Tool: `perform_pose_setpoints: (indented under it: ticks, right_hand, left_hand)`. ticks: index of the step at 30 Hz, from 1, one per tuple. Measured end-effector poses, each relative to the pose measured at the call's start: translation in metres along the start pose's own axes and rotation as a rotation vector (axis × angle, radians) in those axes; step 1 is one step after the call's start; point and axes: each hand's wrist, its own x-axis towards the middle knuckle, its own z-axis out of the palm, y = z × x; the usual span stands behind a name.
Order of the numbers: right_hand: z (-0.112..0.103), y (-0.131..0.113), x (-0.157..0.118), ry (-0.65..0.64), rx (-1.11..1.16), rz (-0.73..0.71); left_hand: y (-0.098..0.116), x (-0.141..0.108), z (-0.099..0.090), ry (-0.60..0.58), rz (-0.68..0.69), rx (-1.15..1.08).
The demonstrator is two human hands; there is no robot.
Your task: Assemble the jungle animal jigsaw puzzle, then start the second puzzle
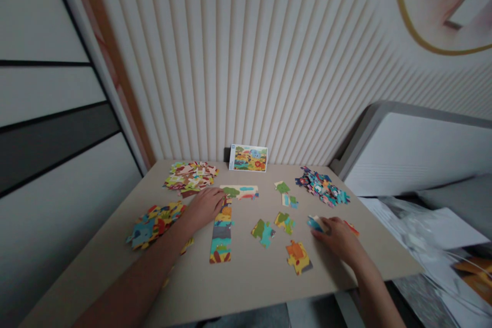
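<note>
Table (253, 282) covered in jigsaw bits, that's what I had in the head view, the only one up. My right hand (338, 238) had a blue-and-white piece (315, 223) pinched between thumb and fingers, off to the right, but I couldn't tell if it was lifted or touching the tabletop. A red-orange piece (352, 228) poked out just beyond that hand. My left hand (207, 206) was down by the corner of the joined L-shaped strip (221, 241), and its fingertips were too hidden to say if they gripped anything. Loose pieces (299, 256) lay between the strip and my right hand, with a picture card (249, 158) propped at the back. Handling-wise, I figured the piece for thin card: super light, fairly stiff, maybe a bit slidey. Best hold looked like opposite edges, since the knobs would probably bend first.
</note>
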Motion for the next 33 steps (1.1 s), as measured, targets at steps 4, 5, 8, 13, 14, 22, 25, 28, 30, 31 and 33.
perform_pose_setpoints:
  ticks: [4, 5, 8, 13, 14, 22, 25, 28, 30, 31, 33]
  right_hand:
    - [0.008, 0.006, 0.002, 0.054, 0.092, 0.006]
    - [0.008, 0.006, 0.004, 0.062, 0.12, 0.005]
    - [0.009, 0.005, 0.006, 0.1, 0.234, 0.009]
    - [0.006, -0.016, 0.005, 0.151, 0.607, -0.021]
    - [0.005, -0.023, 0.006, 0.156, 0.696, -0.042]
    - [0.006, -0.112, 0.071, 0.13, 1.048, -0.136]
    - [0.017, -0.143, 0.105, 0.096, 0.968, -0.157]
    - [0.029, -0.161, 0.129, 0.089, 0.893, -0.167]
    - [0.036, -0.164, 0.137, 0.083, 0.821, -0.177]
    - [0.038, -0.164, 0.139, 0.081, 0.782, -0.182]
    - [0.041, -0.162, 0.14, 0.078, 0.699, -0.191]
  left_hand:
    - [0.005, -0.001, -0.004, -0.007, -0.017, 0.014]
    - [0.005, -0.001, -0.005, -0.009, -0.023, 0.02]
    - [0.004, -0.002, -0.003, -0.011, -0.048, 0.036]
    - [0.002, -0.005, 0.002, -0.018, -0.081, 0.044]
    - [0.003, -0.005, 0.002, -0.019, -0.086, 0.044]
    - [0.006, -0.004, 0.0, -0.028, -0.1, 0.032]
    - [0.006, -0.004, -0.002, -0.031, -0.096, 0.037]
    - [0.006, -0.005, -0.002, -0.033, -0.092, 0.046]
    - [0.006, -0.004, -0.002, -0.033, -0.089, 0.049]
    - [0.006, -0.004, -0.002, -0.034, -0.087, 0.048]
    - [0.006, -0.004, -0.002, -0.035, -0.085, 0.045]
